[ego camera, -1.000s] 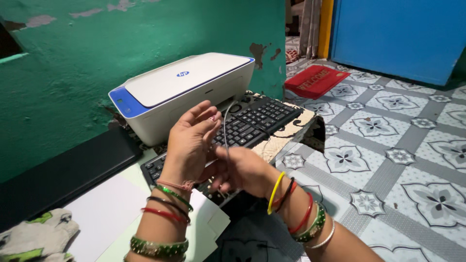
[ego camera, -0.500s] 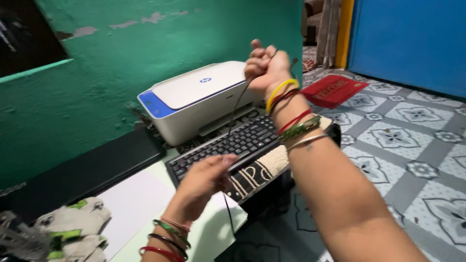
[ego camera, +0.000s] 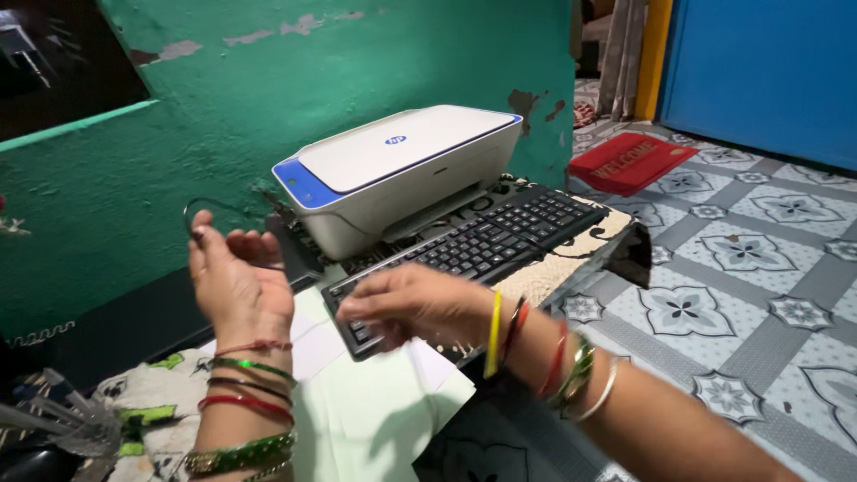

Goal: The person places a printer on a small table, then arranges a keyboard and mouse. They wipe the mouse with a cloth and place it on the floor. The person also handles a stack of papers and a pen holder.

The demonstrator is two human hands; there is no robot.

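Your left hand (ego camera: 239, 278) is raised with the palm turned up and the fingers loosely curled, and the thumb and forefinger pinch a thin black cable (ego camera: 207, 206), which arcs up in a small loop above the fingertips, in front of the green wall (ego camera: 223, 98). Your right hand (ego camera: 412, 303) reaches across toward the left, palm down and fingers stretched out flat, hovering just over the near left corner of the black keyboard (ego camera: 486, 239); it grips nothing you can see, though whether the fingertips touch the keys is hard to tell through the blur. The keyboard lies slantwise on a patterned cloth (ego camera: 571, 250) covering the tabletop, just in front of the white printer (ego camera: 402, 170) with its blue-edged lid, which stands against the wall. Pale sheets of paper (ego camera: 375, 411) lie under and beside your wrists, and a printed rag in white and green (ego camera: 147, 402) sits near your left forearm. Both wrists wear coloured bangles. A red doormat (ego camera: 632, 161) lies on the tiled floor (ego camera: 759, 268), well apart from your hands.
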